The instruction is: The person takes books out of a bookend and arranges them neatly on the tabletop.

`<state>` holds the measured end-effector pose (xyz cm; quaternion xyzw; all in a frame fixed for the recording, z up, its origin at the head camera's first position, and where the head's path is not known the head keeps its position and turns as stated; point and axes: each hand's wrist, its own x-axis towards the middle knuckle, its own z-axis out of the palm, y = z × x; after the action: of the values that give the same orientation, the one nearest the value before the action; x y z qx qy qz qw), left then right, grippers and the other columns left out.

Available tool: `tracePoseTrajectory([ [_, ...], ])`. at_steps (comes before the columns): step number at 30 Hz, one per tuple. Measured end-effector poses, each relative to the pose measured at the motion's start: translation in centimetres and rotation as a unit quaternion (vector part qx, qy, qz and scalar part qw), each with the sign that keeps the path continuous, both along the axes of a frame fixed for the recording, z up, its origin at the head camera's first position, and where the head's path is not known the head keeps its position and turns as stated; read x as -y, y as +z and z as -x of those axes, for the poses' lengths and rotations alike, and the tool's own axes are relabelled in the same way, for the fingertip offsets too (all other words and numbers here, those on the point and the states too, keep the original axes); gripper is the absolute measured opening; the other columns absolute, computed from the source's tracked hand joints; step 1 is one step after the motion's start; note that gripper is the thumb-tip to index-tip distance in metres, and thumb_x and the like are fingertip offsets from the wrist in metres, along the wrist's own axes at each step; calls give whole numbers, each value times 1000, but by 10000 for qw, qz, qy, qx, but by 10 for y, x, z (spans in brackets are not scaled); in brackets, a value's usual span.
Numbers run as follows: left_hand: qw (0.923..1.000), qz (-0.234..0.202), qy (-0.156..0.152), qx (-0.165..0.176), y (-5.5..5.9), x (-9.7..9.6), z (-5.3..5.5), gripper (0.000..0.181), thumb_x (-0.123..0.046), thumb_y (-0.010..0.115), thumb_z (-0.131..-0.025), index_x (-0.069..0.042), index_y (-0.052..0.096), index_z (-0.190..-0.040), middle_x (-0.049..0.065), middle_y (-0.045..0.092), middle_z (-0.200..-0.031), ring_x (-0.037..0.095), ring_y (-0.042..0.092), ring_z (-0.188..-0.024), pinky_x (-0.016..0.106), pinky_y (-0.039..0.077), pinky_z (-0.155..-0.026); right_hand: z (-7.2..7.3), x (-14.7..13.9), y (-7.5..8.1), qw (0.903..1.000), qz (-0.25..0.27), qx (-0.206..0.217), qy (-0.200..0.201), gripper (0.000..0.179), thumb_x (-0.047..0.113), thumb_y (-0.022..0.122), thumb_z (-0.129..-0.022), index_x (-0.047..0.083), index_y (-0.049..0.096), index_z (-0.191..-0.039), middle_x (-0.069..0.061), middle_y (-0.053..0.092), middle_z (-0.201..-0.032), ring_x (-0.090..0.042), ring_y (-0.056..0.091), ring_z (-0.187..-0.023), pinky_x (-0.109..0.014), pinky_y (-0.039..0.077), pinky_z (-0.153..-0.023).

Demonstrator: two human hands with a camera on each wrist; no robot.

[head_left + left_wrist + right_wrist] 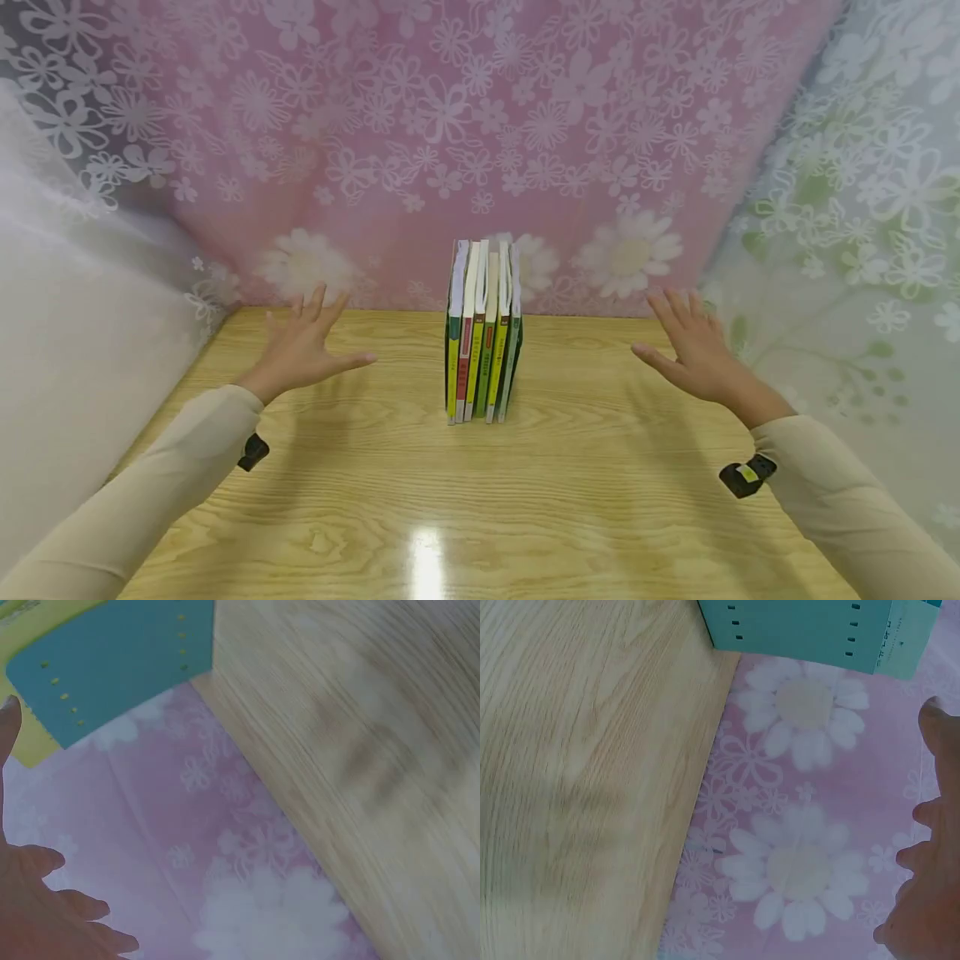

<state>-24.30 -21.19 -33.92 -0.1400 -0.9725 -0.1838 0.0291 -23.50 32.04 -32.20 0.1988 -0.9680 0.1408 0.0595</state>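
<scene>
While a row of slim paper books with yellow, red and green spines (pixel 483 358) stands on the wood-grain table (pixel 570 500), the bare left hand (pixel 300 348) and right hand (pixel 696 354) flank it well apart, fingers spread, grasping nothing. Assessed as a hands-off stage; contact would call for inward reaches.

The books (pixel 478 367) look papery with smooth covers (pixel 127 667), the counter (pixel 585 475) glossy grained wood, the curtain (pixel 487 125) cloth, the sleeves (pixel 161 475) matt cloth, the cameras (pixel 741 479) plastic.
</scene>
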Motion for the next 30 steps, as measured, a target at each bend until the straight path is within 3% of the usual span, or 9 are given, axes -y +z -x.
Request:
tracePoseTrajectory([
  [4, 9976, -652, -163, 170, -5, -13, 3, 102, -65, 63, -81, -26, 6, -156, 11, -6, -161, 50, -9, -141, 78, -12, -99, 2, 12, -3, 9986, 436, -212, 191, 80, 40, 52, -98, 12, 5, -156, -24, 0, -158, -46, -13, -142, -76, -1, -104],
  [8, 9910, -1286, -330, 151, -16, -31, 0, 100, -59, 68, -81, -26, 10, -155, 6, 1, -161, 40, -6, -145, 73, -8, -106, 2, 22, -10, 9944, 1007, -71, 320, 77, 36, 53, -99, 14, 5, -156, -20, -2, -159, -43, -12, -143, -76, 0, -105],
  [13, 9788, -2025, -302, 102, -30, -58, -14, 94, -54, 72, -80, -28, 19, -154, 7, 14, -160, 34, 9, -146, 67, 14, -112, 2, 32, -20, 9878, 1512, 168, 337, 75, 35, 51, -100, 23, 2, -156, -12, -4, -161, -35, -15, -145, -76, 1, -105],
  [16, 9683, -2488, -185, 130, -35, -70, -21, 87, -53, 71, -80, -31, 27, -152, 10, 22, -157, 34, 20, -144, 62, 26, -110, -1, 38, -24, 9845, 1697, 279, 357, 74, 35, 50, -100, 26, 2, -155, -8, -2, -161, -30, -13, -146, -75, 3, -106],
  [19, 9593, -2817, -184, -9, -40, -80, -28, 79, -51, 72, -81, -30, 37, -148, 8, 33, -153, 37, 46, -128, 57, 35, -107, -5, 45, -31, 9794, 1943, 386, 393, 72, 34, 50, -101, 28, 3, -155, -5, -2, -161, -28, -11, -147, -74, 6, -107],
  [21, 9531, -3010, -260, -182, -44, -85, -32, 72, -47, 72, -82, -28, 43, -145, 5, 41, -149, 35, 53, -121, 54, 40, -105, -9, 50, -37, 9764, 2070, 427, 436, 71, 33, 50, -101, 28, 4, -155, -5, -2, -161, -29, -8, -147, -72, 8, -108],
  [23, 9439, -3263, -384, -325, -47, -91, -35, 67, -42, 73, -83, -26, 47, -142, 3, 46, -144, 32, 57, -117, 50, 43, -103, -12, 54, -43, 9732, 2191, 481, 503, 71, 32, 50, -101, 27, 5, -155, -5, -1, -161, -29, -7, -147, -71, 9, -109],
  [26, 9275, -3668, -542, -480, -52, -99, -40, 60, -33, 75, -84, -23, 53, -138, 3, 52, -139, 25, 50, -127, 44, 44, -103, -17, 60, -53, 9695, 2308, 551, 606, 70, 30, 50, -101, 25, 6, -155, -7, 1, -161, -29, -6, -147, -71, 10, -109],
  [30, 9045, -4185, -670, -469, -59, -111, -43, 56, -29, 75, -83, -19, 56, -135, 3, 55, -137, 23, 54, -124, 37, 47, -101, -21, 66, -65, 9649, 2496, 550, 611, 69, 28, 51, -101, 26, 8, -155, -7, 3, -161, -31, -3, -147, -70, 11, -110],
])
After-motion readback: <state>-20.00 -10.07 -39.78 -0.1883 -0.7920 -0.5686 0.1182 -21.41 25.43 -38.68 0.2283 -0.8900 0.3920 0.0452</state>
